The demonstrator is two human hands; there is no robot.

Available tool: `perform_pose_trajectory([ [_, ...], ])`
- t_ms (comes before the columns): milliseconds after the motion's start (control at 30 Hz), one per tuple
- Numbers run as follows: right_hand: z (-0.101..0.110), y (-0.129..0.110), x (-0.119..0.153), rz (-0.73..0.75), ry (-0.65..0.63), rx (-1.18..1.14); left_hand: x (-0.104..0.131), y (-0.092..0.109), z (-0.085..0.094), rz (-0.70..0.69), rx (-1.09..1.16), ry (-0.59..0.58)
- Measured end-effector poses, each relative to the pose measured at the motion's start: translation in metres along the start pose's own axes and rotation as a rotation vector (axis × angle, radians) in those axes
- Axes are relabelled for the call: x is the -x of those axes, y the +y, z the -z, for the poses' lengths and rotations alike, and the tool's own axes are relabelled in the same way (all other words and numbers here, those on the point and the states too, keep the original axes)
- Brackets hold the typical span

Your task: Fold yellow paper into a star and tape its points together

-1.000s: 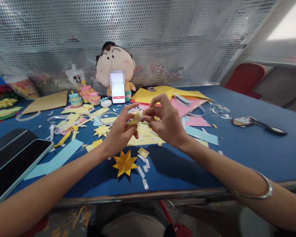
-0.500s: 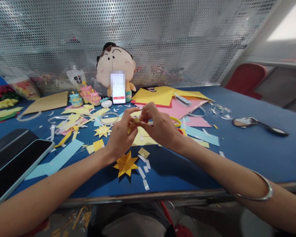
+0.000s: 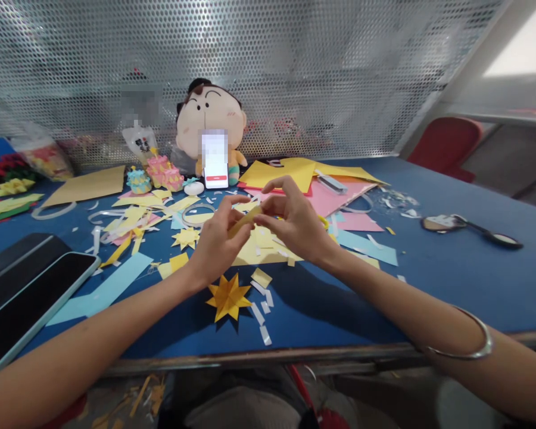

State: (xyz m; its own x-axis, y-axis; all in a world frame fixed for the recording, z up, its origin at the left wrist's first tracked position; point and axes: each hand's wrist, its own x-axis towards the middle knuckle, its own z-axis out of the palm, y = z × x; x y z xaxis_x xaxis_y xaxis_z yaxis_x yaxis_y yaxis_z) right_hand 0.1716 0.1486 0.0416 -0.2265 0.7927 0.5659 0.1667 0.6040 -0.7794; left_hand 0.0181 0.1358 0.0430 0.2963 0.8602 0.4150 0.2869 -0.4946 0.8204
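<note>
Between my two hands a small strip of yellow paper [image 3: 245, 220] is held above the table. My left hand [image 3: 218, 238] pinches its near end between thumb and fingers. At its far end, the fingertips of my right hand [image 3: 295, 223] are closed on the same strip, with the other fingers raised. On the table just below my left hand lies a folded orange-yellow paper star [image 3: 228, 299]. Beside it are a small yellow paper square [image 3: 261, 277] and several white scraps [image 3: 265, 335]. A paler yellow star [image 3: 186, 238] sits left of my left hand.
A lit phone [image 3: 215, 161] leans on a plush doll [image 3: 209, 113]. Paper sheets [image 3: 286, 176] and tape rolls [image 3: 199, 213] lie around the hands. Another phone [image 3: 40, 304] is at the left, a black-handled tool [image 3: 491, 233] at the right. The table's front edge [image 3: 268, 359] is close.
My hands have drawn slightly apart and the right fingers have lifted and opened more. More of the yellow strip now shows between them.
</note>
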Motion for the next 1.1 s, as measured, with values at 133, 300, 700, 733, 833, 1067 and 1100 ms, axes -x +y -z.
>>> perform_pose_trajectory([
  [133, 0.003, 0.003, -0.004, -0.122, -0.044, -0.157, -0.006, 0.001, 0.004, 0.117, 0.086, -0.048],
  [300, 0.008, 0.004, -0.007, -0.179, -0.04, -0.188, -0.011, -0.001, 0.01, 0.234, 0.145, -0.11],
  [700, 0.001, -0.004, 0.005, 0.405, 0.052, 0.718, -0.01, -0.001, 0.007, 0.283, 0.264, -0.042],
  [733, 0.001, -0.003, 0.005, 0.405, 0.058, 0.73, -0.01, -0.001, 0.007, 0.279, 0.265, -0.037],
  [833, 0.0, -0.002, 0.005, 0.411, 0.069, 0.728, -0.008, 0.0, 0.006, 0.258, 0.263, -0.019],
  [1067, 0.0, 0.002, 0.004, 0.392, 0.028, 0.774, -0.008, 0.0, 0.005, 0.216, 0.195, 0.011],
  [1100, -0.001, 0.003, 0.004, 0.393, 0.016, 0.784, -0.008, 0.0, 0.005, 0.213, 0.178, 0.011],
])
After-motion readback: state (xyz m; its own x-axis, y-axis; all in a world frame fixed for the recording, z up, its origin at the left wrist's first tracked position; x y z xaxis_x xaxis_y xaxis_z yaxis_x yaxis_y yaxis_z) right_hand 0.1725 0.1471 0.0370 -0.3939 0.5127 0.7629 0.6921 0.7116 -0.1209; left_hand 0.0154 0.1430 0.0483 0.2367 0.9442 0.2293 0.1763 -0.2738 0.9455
